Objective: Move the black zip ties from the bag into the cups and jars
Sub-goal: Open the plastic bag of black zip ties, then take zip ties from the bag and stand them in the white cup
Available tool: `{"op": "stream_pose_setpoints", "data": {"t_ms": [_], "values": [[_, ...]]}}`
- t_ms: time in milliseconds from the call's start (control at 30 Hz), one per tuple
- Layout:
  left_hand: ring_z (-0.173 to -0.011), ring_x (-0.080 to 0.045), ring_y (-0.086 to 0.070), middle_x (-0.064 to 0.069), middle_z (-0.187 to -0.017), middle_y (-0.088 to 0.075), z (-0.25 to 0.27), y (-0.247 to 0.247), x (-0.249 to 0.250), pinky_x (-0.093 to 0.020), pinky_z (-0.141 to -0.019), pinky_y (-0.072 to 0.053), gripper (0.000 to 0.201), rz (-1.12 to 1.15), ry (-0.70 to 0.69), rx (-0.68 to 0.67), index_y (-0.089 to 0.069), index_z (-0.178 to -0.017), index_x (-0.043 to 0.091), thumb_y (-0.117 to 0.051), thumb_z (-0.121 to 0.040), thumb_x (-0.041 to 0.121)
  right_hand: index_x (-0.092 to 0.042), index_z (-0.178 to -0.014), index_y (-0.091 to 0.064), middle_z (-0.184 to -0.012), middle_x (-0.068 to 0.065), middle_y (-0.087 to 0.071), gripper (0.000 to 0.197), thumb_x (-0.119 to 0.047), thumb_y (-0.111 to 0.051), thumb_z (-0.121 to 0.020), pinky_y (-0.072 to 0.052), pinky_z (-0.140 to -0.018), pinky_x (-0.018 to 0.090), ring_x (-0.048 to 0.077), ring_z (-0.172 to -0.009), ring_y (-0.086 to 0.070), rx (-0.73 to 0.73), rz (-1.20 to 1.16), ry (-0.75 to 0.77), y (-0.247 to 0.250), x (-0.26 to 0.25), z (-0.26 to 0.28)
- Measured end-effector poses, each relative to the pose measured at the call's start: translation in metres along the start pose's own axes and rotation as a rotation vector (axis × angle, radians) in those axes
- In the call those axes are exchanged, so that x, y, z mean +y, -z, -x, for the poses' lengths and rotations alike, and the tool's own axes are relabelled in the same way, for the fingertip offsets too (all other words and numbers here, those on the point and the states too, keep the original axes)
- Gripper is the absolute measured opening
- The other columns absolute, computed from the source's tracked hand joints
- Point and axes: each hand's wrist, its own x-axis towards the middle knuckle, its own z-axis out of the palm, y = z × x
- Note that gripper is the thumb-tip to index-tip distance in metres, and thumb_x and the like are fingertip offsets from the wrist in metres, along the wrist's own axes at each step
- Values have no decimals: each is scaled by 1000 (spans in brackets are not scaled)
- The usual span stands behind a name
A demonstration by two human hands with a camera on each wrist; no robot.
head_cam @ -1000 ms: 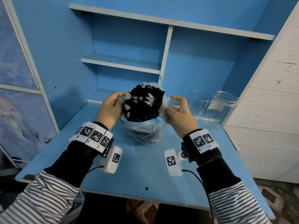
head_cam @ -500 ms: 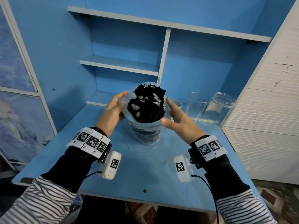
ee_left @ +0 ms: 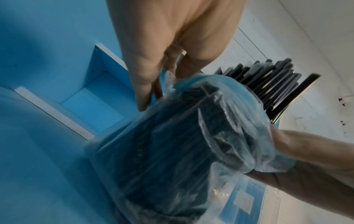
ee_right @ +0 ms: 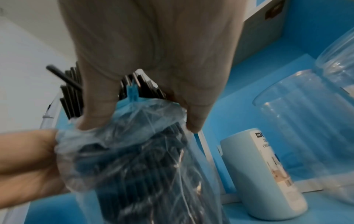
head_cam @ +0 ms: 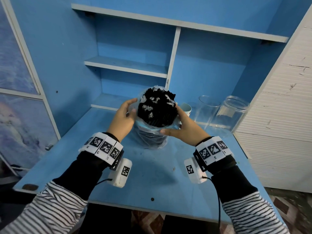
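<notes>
A clear plastic bag [head_cam: 152, 140] stands upright at the middle of the blue table [head_cam: 152, 176]. A thick bundle of black zip ties [head_cam: 157, 114] sticks out of its rolled-down blue rim. My left hand [head_cam: 130, 108] grips the bag's upper edge on the left, thumb against the plastic. My right hand [head_cam: 180, 122] wraps round the right side, its thumb across the front of the rim. In the left wrist view my left hand [ee_left: 153, 78] meets the bag [ee_left: 172, 151]. In the right wrist view my right hand's fingertips [ee_right: 95, 119] press on the bunched rim of the bag [ee_right: 143, 166].
Just right of the bag stand a pale cup [head_cam: 187, 108], a clear glass [head_cam: 208, 112] and a wide clear jar [head_cam: 233, 114], all open at the top. Blue shelves rise behind. A white cabinet borders the table on the right.
The bag's rim has been worked lower, so more of the ties stick out. My right hand has gone from pinching the rim to wrapping the bag's side.
</notes>
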Motion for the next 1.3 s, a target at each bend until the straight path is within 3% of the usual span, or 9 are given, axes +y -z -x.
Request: {"op": "stream_pose_setpoints", "data": {"t_ms": [67,167,300,467,633,767,1067,1200,1300], "values": [[-124,-26,-53,-10,-132,-58,-1,-2,-1,-46,-107,-41,33,10,-9,10,-50,-126,35,-42,-101,15,-29,-145,-13,-146,-18,-30,98,-26,-80,-74,-24,-101,-1,-26,-125,-27,-60,5,-38,3,-5,2],[-116,-27,-59,-14,-127,-61,-3,-6,-1,-48,-103,-45,33,40,-20,35,-52,-127,28,-42,-101,10,-26,-152,14,-160,-9,18,130,-53,-73,-59,-9,-120,27,5,-147,6,-21,-9,-79,7,-17,6],[-122,-27,-56,-12,-128,-61,-8,-9,1,-47,-105,-44,34,36,17,100,-58,-127,27,-48,-99,9,-26,-154,-2,-161,-13,7,91,-56,-50,-83,-5,-118,19,-3,-146,5,222,-62,137,1,-41,6],[-101,-18,-66,-8,-110,-70,-4,-14,13,-27,-93,-52,33,61,11,173,-63,-124,22,-54,-96,6,-24,-153,-16,-162,-1,-4,59,-45,-34,-101,-8,-122,41,15,-150,2,220,182,107,-22,-43,-16],[-108,-9,-63,5,-118,-66,-1,2,30,-25,-97,-49,32,40,-101,260,-65,-119,27,-59,-94,9,-31,-151,-21,-162,-4,-8,55,-46,-36,-100,-3,-122,35,14,-149,1,168,149,108,-29,-49,-19],[-99,-10,-68,2,-109,-72,-2,22,47,-37,-96,-52,31,77,-149,324,-69,-106,39,-65,-89,13,-27,-151,-24,-160,-11,-16,54,-43,-37,-101,-6,-120,25,-1,-146,-6,130,-71,81,-32,-48,-24],[-92,-3,-65,4,-106,-70,-17,33,44,-31,-97,-51,27,73,-59,257,-69,-112,24,-67,-88,11,-24,-152,-22,-152,-15,-31,52,-37,-34,-103,-16,-98,1,-2,-140,-27,-81,-231,-84,-48,-29,-30],[-96,3,-64,6,-113,-69,-21,21,33,-20,-93,-49,28,29,-53,194,-68,-115,22,-66,-89,13,-24,-147,-33,-120,-17,-51,50,-36,-45,-100,-37,-98,15,-14,-101,-49,106,-378,-159,-31,-8,-29],[-100,5,-62,9,-115,-67,-24,5,29,-15,-93,-46,30,-47,-35,137,-68,-118,20,-65,-90,12,-16,-135,-44,-108,-7,-56,48,-38,-56,-95,-44,-79,14,0,-89,-55,385,-304,-257,-13,15,-31]]}}
